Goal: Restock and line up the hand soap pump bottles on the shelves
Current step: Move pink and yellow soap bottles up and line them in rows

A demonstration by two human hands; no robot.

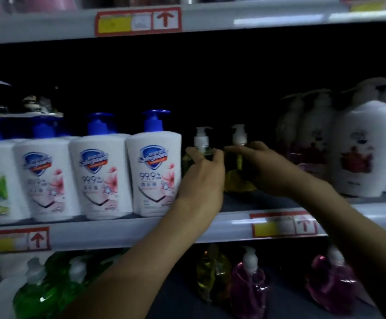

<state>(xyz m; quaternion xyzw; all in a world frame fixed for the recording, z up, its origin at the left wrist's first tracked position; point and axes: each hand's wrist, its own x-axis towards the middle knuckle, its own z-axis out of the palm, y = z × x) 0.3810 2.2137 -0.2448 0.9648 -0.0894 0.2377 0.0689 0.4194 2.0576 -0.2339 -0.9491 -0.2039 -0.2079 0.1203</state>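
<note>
Two small yellow-green pump bottles with white pumps stand side by side on the middle shelf [233, 223]. My left hand [202, 173] grips the left bottle [201, 143] around its body. My right hand [260, 166] grips the right bottle [239, 178] from the right side. Left of them stands a row of white soap bottles with blue pumps [154, 171], the nearest one touching my left hand's side.
Large white bottles with flower labels [364, 153] fill the shelf's right end. The shelf below holds green [42, 293], yellow [212, 272] and pink [248, 288] pump bottles. The upper shelf edge [210, 17] hangs overhead. The shelf's back is dark.
</note>
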